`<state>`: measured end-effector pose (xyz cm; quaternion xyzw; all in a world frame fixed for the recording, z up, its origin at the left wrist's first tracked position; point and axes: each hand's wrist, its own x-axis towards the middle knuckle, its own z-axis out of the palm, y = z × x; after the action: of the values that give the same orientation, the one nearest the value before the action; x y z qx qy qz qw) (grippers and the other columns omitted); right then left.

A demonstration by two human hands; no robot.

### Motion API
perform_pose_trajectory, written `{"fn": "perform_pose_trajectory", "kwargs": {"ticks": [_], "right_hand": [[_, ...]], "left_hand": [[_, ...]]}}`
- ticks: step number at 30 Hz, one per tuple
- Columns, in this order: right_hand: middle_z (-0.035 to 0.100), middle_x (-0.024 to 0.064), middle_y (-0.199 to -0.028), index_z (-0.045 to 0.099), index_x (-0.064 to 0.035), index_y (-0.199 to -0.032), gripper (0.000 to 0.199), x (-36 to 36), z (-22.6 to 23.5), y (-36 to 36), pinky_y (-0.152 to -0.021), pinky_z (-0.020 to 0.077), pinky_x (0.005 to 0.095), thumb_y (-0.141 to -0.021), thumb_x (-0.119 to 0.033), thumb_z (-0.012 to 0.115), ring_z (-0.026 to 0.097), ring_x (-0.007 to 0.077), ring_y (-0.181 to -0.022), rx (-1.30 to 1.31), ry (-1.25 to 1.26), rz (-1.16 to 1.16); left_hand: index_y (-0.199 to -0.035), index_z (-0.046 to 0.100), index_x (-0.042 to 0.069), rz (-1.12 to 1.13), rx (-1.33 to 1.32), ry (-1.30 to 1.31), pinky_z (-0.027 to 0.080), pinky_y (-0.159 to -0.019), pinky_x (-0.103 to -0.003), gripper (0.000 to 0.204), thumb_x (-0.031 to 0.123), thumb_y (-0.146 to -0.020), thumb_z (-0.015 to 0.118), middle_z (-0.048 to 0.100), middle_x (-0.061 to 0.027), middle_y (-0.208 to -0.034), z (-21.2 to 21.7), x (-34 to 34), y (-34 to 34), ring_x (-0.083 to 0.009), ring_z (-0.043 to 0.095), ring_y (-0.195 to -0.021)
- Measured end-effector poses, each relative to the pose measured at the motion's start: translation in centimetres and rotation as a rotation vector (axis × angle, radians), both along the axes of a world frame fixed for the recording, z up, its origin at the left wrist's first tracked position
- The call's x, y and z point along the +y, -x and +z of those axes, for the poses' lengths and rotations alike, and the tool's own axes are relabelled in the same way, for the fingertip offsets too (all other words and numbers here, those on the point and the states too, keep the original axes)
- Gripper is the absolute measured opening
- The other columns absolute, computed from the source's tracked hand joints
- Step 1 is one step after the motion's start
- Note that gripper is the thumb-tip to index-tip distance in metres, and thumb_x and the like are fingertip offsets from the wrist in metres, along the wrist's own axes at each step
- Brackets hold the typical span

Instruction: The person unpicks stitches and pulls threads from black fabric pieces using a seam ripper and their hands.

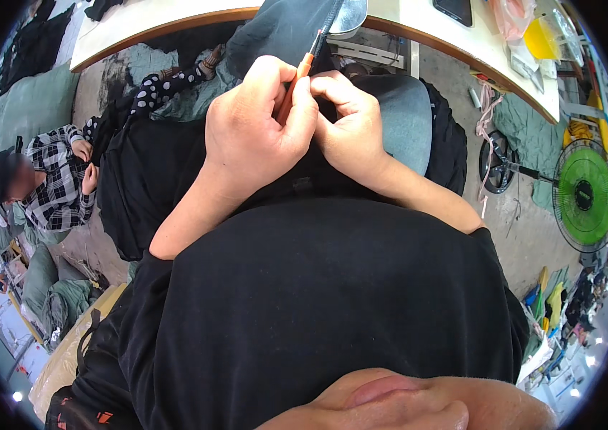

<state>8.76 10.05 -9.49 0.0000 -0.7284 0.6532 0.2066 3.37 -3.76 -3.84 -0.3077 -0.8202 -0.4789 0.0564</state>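
- In front of me runs a pale table [487, 61] with a brown edge, bent into a curve by the wide view.
- On its right part lie a dark phone [454, 8], a pinkish plastic bag [513, 18] and a yellow container [542, 39].
- Below it I see a grey, stained floor [523, 244]; on my right stands a fan [585, 193] with green blades, near some crumpled green cloth [530, 150].
- On my left a co-worker in a checked shirt [57, 172] and dark cap sits with both hands together at some black fabric [150, 186]; large green bundles [39, 100] are piled beyond.
- My orange tool [307, 66], slim as a pen, is up in front of my chest, on the near side of the table's edge.
- Its long axis runs steeply from low left to high right; the thin tip points away from me, towards the table, and meets or overlaps a dark strip [329, 21] there.
- My left hand [254, 122] has its fingers curled, thumb and forefinger pinching the tool.
- My right hand [354, 125] is just beside it, fingers bent, thumb and forefinger close together; I cannot tell whether they grip anything.
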Motion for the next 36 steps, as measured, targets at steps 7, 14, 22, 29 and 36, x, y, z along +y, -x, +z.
{"fn": "perform_pose_trajectory", "kwargs": {"ticks": [7, 14, 22, 29, 36], "right_hand": [[0.072, 0.0094, -0.091, 0.076, -0.0014, -0.099, 0.015, 0.1, -0.1, 0.4, -0.079, 0.0541, 0.0333, -0.089, -0.012, 0.08, 0.069, 0.0209, -0.086, 0.001, -0.001, 0.019], [0.07, 0.0103, -0.09, 0.076, 0.0, -0.096, 0.016, 0.2, -0.5, 0.6, -0.074, 0.054, 0.0326, -0.087, -0.011, 0.082, 0.068, 0.02, -0.085, -0.003, 0.004, 0.023], [0.073, 0.0109, -0.09, 0.077, -0.0006, -0.094, 0.016, 0.8, -0.9, 0.9, -0.074, 0.0546, 0.0334, -0.085, -0.011, 0.083, 0.07, 0.0215, -0.082, -0.002, -0.006, 0.027], [0.074, 0.0094, -0.089, 0.078, -0.0013, -0.092, 0.015, 1.1, -1.1, 1.1, -0.076, 0.0543, 0.0343, -0.084, -0.013, 0.084, 0.07, 0.021, -0.084, -0.06, 0.044, 0.022], [0.075, 0.0088, -0.089, 0.078, -0.0016, -0.092, 0.016, 1.1, -0.6, 1.2, -0.081, 0.0535, 0.0352, -0.084, -0.013, 0.084, 0.07, 0.0211, -0.086, -0.069, 0.064, 0.048]], "left_hand": [[-0.087, 0.061, 0.005, 0.011, -0.048, 0.042, 0.044, -0.047, -0.03, 0.012, 0.008, -0.09, 0.072, 0.057, -0.0052, -0.056, 1.3, 0.7, 0.6, -0.0165, 0.06, -0.047], [-0.096, 0.065, -0.003, -0.016, -0.011, 0.151, 0.036, -0.05, -0.018, 0.006, 0.001, -0.095, 0.069, 0.059, 0.0005, -0.059, 2.7, 1.3, 1.5, 0.0013, 0.052, -0.056], [-0.088, 0.063, 0.005, 0.032, -0.021, 0.203, 0.042, -0.047, -0.031, 0.009, 0.008, -0.091, 0.071, 0.052, -0.0046, -0.054, 4.1, 1.0, 1.2, -0.0163, 0.054, -0.044], [-0.09, 0.064, 0.004, 0.054, -0.093, 0.259, 0.042, -0.047, -0.029, 0.009, 0.006, -0.09, 0.073, 0.052, -0.004, -0.056, 4.5, 0.5, -0.2, -0.0131, 0.053, -0.046], [-0.089, 0.064, 0.004, 0.051, -0.077, 0.268, 0.042, -0.048, -0.028, 0.009, 0.006, -0.09, 0.073, 0.052, -0.0038, -0.056, 4.6, 0.9, 0.3, -0.0126, 0.054, -0.046]]}}
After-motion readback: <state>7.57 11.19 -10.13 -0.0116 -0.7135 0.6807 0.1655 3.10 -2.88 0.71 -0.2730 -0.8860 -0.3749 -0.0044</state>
